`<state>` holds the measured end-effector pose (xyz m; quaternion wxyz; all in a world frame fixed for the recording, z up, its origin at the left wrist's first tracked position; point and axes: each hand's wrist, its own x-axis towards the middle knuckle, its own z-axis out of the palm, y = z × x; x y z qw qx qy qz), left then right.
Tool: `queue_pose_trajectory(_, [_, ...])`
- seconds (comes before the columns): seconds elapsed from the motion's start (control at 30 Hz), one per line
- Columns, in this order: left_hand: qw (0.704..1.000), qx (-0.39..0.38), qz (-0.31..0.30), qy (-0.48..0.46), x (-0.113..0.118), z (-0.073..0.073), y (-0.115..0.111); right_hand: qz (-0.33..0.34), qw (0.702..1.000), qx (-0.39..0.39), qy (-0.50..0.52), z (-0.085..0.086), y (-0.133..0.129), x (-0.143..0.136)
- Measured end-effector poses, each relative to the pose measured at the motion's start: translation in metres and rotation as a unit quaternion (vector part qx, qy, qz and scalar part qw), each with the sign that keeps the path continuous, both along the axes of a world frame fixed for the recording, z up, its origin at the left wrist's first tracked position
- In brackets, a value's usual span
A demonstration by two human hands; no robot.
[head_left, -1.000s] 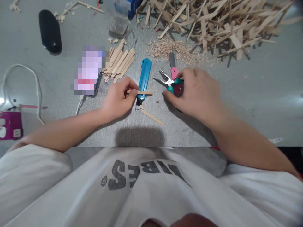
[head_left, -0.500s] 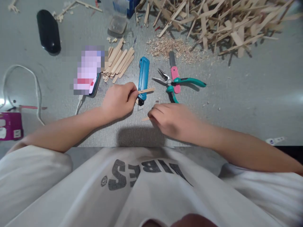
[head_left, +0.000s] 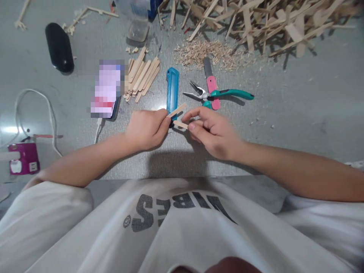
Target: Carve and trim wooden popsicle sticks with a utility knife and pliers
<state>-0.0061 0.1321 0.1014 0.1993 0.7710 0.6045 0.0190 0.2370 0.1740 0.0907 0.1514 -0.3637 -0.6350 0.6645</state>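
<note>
Between the thumb and fingers of my left hand (head_left: 149, 129) is a popsicle stick (head_left: 178, 110), its free end slanting up to the right. My right hand (head_left: 214, 131) pinches a second, short popsicle stick piece (head_left: 181, 124), which points left toward the left fingertips. Whether the two sticks touch I cannot tell. Beneath them on the table lies a blue utility knife (head_left: 172, 89), its lower end partly covered by my left hand and the sticks. Just beyond my right hand are green-handled pliers (head_left: 206, 94), lying over a pink-handled blade (head_left: 211, 84).
A stack of popsicle sticks (head_left: 143, 76) lies beside a phone (head_left: 106, 89) with a white cable (head_left: 98, 131). Wood shavings (head_left: 204, 53) and a large heap of sticks (head_left: 256, 22) spread across the back. A black case (head_left: 59, 47) and a purple box (head_left: 24, 158) are at left.
My right hand has moved up and turned, bringing its stick piece close to my left fingertips. The stick in my left hand now tilts more steeply. The view has shifted slightly.
</note>
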Motion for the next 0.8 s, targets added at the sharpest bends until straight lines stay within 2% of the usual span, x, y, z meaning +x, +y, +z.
queue_pose_trajectory(0.07, [0.999, 0.021, 0.011, -0.042, 0.000, -0.005, -0.004, -0.041, 0.999, -0.024, 0.015, -0.001, -0.003, -0.006])
queue_pose_trajectory(0.17, [0.996, 0.052, 0.017, -0.076, 0.002, -0.013, -0.009, -0.070, 0.997, -0.016, -0.004, 0.000, -0.003, -0.013])
queue_pose_trajectory(0.33, [0.992, 0.081, 0.021, -0.089, 0.005, -0.020, -0.012, -0.071, 0.996, 0.006, -0.053, 0.007, 0.002, -0.017])
queue_pose_trajectory(0.47, [0.992, 0.080, 0.037, -0.090, 0.007, -0.018, -0.013, -0.061, 0.996, 0.030, -0.057, 0.011, 0.003, -0.019])
queue_pose_trajectory(0.6, [0.990, 0.086, 0.042, -0.101, 0.008, -0.017, -0.013, -0.082, 0.995, 0.048, -0.037, 0.012, 0.002, -0.021])
queue_pose_trajectory(0.8, [0.980, 0.179, 0.008, -0.086, 0.008, -0.028, -0.015, -0.049, 0.999, 0.012, -0.011, 0.009, 0.006, -0.023])
